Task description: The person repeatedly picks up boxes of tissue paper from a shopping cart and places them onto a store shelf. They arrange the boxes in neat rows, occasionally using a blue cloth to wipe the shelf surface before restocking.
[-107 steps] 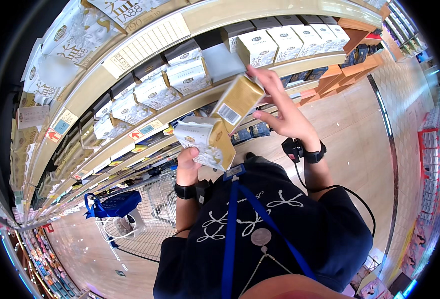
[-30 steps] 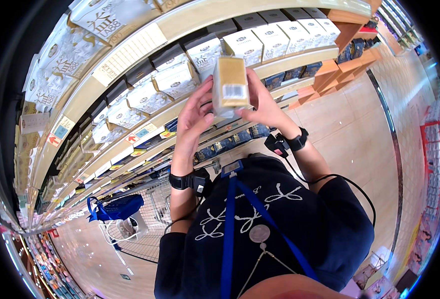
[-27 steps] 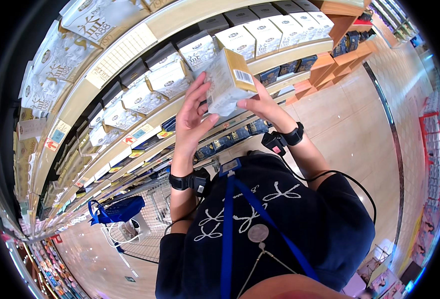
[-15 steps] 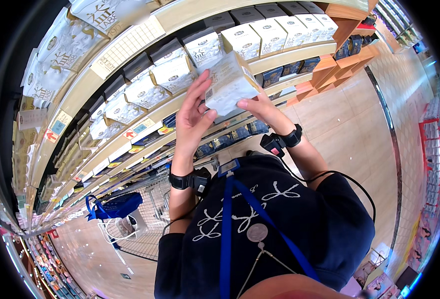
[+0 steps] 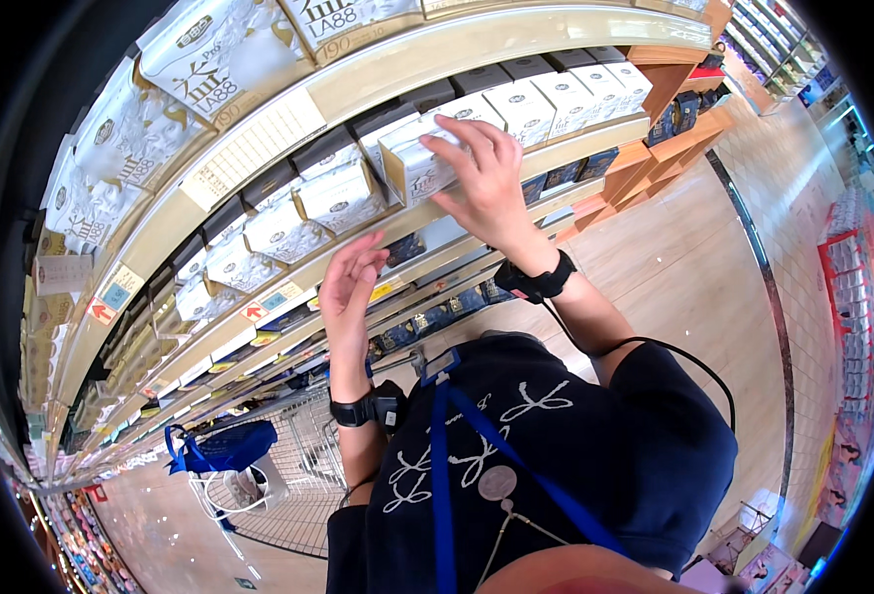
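A white pack with grey marbling and gold trim point(image 5: 409, 166) stands on the shelf, in a row of similar packs. My right hand point(image 5: 486, 188) is at its right side, fingers spread over its front and top edge, not wrapped round it. Whether the fingertips press on it I cannot tell. Lower and to the left, my left hand point(image 5: 348, 287) hangs in front of the shelf edge. Its fingers are loosely bent and apart, with nothing in them.
White boxes point(image 5: 526, 104) continue along the shelf to the right. Larger white packs point(image 5: 214, 59) fill the shelf above. Dark blue packs point(image 5: 467, 300) sit lower down. A wire shopping cart point(image 5: 298, 436) with a blue bag point(image 5: 224, 447) stands at lower left.
The white pack, held between both hands before, now stands on the shelf. My left hand has come away from it and dropped lower; my right hand has moved up beside it.
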Demonstrator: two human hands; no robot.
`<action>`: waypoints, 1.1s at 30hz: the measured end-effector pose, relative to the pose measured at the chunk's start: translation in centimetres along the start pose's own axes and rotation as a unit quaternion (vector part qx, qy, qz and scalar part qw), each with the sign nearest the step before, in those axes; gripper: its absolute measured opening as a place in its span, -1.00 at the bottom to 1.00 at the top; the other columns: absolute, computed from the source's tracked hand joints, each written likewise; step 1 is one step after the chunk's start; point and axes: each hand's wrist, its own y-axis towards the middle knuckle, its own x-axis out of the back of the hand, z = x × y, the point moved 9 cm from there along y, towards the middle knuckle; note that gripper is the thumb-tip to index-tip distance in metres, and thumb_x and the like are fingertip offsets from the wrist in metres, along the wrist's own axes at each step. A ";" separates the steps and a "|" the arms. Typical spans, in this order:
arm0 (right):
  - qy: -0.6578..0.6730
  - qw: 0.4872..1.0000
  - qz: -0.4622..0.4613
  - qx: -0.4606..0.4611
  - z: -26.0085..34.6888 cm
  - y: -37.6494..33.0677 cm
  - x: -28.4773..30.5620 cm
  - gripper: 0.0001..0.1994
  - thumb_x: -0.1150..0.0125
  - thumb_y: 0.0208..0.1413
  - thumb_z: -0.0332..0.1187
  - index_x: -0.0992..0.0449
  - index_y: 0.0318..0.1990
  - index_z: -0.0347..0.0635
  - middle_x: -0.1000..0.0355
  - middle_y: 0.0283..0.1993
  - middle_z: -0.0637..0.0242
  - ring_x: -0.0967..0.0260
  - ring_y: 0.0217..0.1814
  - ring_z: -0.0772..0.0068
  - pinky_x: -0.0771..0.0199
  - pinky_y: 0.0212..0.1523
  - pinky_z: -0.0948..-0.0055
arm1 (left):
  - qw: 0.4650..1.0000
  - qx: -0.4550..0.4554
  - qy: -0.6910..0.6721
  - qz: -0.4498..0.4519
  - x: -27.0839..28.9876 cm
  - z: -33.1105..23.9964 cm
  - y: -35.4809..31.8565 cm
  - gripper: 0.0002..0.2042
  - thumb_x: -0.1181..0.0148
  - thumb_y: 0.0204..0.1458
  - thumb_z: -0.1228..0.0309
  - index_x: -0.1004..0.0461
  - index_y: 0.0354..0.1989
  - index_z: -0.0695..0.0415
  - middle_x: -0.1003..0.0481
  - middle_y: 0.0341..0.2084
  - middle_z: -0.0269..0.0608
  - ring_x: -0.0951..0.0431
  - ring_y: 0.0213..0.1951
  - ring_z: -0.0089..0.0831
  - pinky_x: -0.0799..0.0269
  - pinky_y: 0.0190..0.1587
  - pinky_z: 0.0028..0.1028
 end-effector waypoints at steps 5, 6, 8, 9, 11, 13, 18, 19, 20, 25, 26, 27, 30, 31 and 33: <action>-0.028 0.999 0.021 0.011 -0.3 0.1 -1.6 -0.33 -0.39 -0.38 -0.44 -0.43 0.06 0.18 -0.27 0.16 0.47 -0.18 0.04 0.27 -0.03 0.06 0.22 | 1.000 0.007 -0.008 -0.015 0.4 0.4 0.0 -0.70 -0.05 0.14 0.50 -0.36 0.05 0.25 -0.44 0.02 -0.07 -0.46 -0.02 -0.41 -0.31 0.09 -0.43; -0.031 0.999 0.022 0.016 -0.4 0.1 -2.0 -0.35 -0.39 -0.37 -0.44 -0.44 0.05 0.18 -0.28 0.16 0.48 -0.18 0.04 0.29 -0.03 0.06 0.23 | 1.000 0.011 -0.002 -0.015 0.5 0.5 0.0 -0.71 -0.05 0.14 0.50 -0.37 0.05 0.25 -0.44 0.01 -0.07 -0.46 -0.02 -0.41 -0.30 0.09 -0.43; -0.028 0.999 0.039 0.022 -0.5 0.1 -2.8 -0.38 -0.38 -0.34 -0.42 -0.45 0.05 0.17 -0.30 0.15 0.50 -0.18 0.04 0.32 -0.01 0.07 0.24 | 1.000 0.017 0.009 -0.016 0.6 0.9 0.0 -0.71 -0.06 0.14 0.50 -0.37 0.04 0.25 -0.45 0.01 -0.08 -0.46 -0.03 -0.42 -0.30 0.09 -0.43; -0.024 0.998 0.055 0.025 -0.4 0.2 -3.1 -0.40 -0.38 -0.31 -0.41 -0.45 0.04 0.17 -0.30 0.14 0.51 -0.19 0.05 0.33 0.00 0.08 0.23 | 1.000 0.019 0.007 -0.018 0.5 0.8 -0.1 -0.71 -0.06 0.13 0.50 -0.37 0.04 0.25 -0.45 0.01 -0.08 -0.46 -0.03 -0.42 -0.29 0.09 -0.43; -0.024 0.997 0.072 0.028 -0.4 0.1 -3.6 -0.44 -0.37 -0.26 -0.37 -0.45 0.04 0.17 -0.31 0.13 0.52 -0.20 0.05 0.36 0.01 0.08 0.22 | 0.999 0.024 0.003 -0.021 0.3 0.8 -0.1 -0.72 -0.06 0.13 0.51 -0.37 0.03 0.26 -0.45 0.00 -0.08 -0.46 -0.03 -0.42 -0.29 0.09 -0.44; -0.029 0.996 0.075 0.031 -0.2 -0.1 -3.7 -0.46 -0.36 -0.22 -0.34 -0.46 0.04 0.17 -0.32 0.12 0.53 -0.20 0.06 0.38 0.01 0.09 0.22 | 1.000 0.023 0.001 -0.018 0.2 0.8 -0.1 -0.72 -0.05 0.13 0.53 -0.37 0.03 0.26 -0.45 0.00 -0.09 -0.46 -0.03 -0.42 -0.29 0.10 -0.44; -0.015 0.998 0.060 0.030 -0.3 0.0 -3.5 -0.56 -0.31 -0.08 -0.26 -0.47 0.04 0.09 -0.34 0.13 0.48 -0.22 0.08 0.35 0.02 0.11 0.24 | 0.999 0.031 -0.006 -0.016 0.0 1.1 -0.1 -0.72 -0.03 0.12 0.56 -0.37 0.02 0.27 -0.44 0.01 -0.10 -0.45 -0.02 -0.43 -0.29 0.10 -0.44; -0.006 0.999 0.041 0.033 0.1 0.2 -3.0 -0.59 -0.29 -0.08 -0.31 -0.48 0.01 0.07 -0.36 0.10 0.46 -0.24 0.06 0.34 -0.02 0.09 0.25 | 0.999 0.028 -0.009 -0.017 0.2 1.1 -0.3 -0.73 -0.03 0.12 0.57 -0.37 0.02 0.27 -0.44 0.00 -0.11 -0.45 -0.03 -0.43 -0.29 0.10 -0.44; 0.006 0.999 0.022 0.038 0.4 0.4 -2.6 -0.63 -0.27 -0.08 -0.36 -0.50 -0.02 0.04 -0.38 0.07 0.44 -0.26 0.04 0.33 -0.06 0.06 0.27 | 0.999 0.025 -0.012 -0.019 0.4 1.1 -0.4 -0.73 -0.02 0.12 0.57 -0.37 0.01 0.27 -0.44 0.00 -0.11 -0.45 -0.03 -0.44 -0.29 0.09 -0.44; 0.182 0.979 0.011 0.088 3.5 1.1 -2.7 -0.74 -0.12 -0.17 -0.65 -0.55 -0.28 -0.14 -0.48 -0.21 0.31 -0.41 -0.23 0.26 -0.35 -0.24 0.39 | 0.995 0.031 -0.015 -0.094 3.4 0.8 -3.3 -0.72 -0.02 0.12 0.59 -0.37 0.03 0.26 -0.45 -0.01 -0.13 -0.45 -0.03 -0.45 -0.29 0.09 -0.49; 0.217 0.971 0.038 0.095 4.7 0.8 -3.7 -0.74 -0.11 -0.16 -0.66 -0.55 -0.29 -0.15 -0.48 -0.21 0.31 -0.41 -0.24 0.26 -0.37 -0.26 0.40 | 0.990 0.037 -0.004 -0.138 4.7 0.8 -4.8 -0.72 -0.02 0.13 0.58 -0.36 0.03 0.26 -0.46 -0.01 -0.13 -0.45 -0.03 -0.45 -0.29 0.09 -0.49; 0.249 0.961 0.065 0.101 5.6 0.4 -4.9 -0.75 -0.10 -0.16 -0.66 -0.56 -0.30 -0.16 -0.48 -0.22 0.30 -0.41 -0.25 0.25 -0.38 -0.28 0.40 | 0.983 0.044 0.005 -0.180 5.8 0.9 -6.6 -0.72 -0.03 0.13 0.57 -0.36 0.04 0.26 -0.46 -0.01 -0.12 -0.45 -0.03 -0.45 -0.29 0.10 -0.49; 0.365 0.905 0.196 0.094 9.9 -3.2 -9.4 -0.77 -0.11 -0.15 -0.64 -0.55 -0.32 -0.15 -0.46 -0.24 0.29 -0.42 -0.26 0.26 -0.42 -0.27 0.40 | 0.939 0.068 0.031 -0.335 8.4 1.6 -14.2 -0.73 -0.04 0.13 0.52 -0.38 0.01 0.26 -0.49 -0.09 -0.17 -0.47 -0.05 -0.46 -0.31 0.07 -0.48; 0.393 0.883 0.227 0.116 11.9 -4.7 -10.5 -0.78 -0.12 -0.13 -0.63 -0.55 -0.31 -0.13 -0.45 -0.24 0.29 -0.42 -0.25 0.26 -0.43 -0.25 0.37 | 0.916 0.078 0.056 -0.389 9.2 2.1 -17.7 -0.73 -0.05 0.13 0.48 -0.39 0.00 0.25 -0.49 -0.11 -0.19 -0.47 -0.08 -0.47 -0.34 0.02 -0.47; 0.445 0.806 0.359 0.154 15.8 -9.7 -13.5 -0.83 -0.16 -0.04 -0.50 -0.52 -0.26 -0.08 -0.39 -0.19 0.35 -0.37 -0.13 0.26 -0.36 -0.03 0.35 | 0.871 0.098 0.062 -0.477 10.1 4.3 -25.7 -0.76 -0.04 0.13 0.47 -0.41 -0.03 0.24 -0.49 -0.19 -0.26 -0.47 -0.11 -0.51 -0.33 -0.03 -0.52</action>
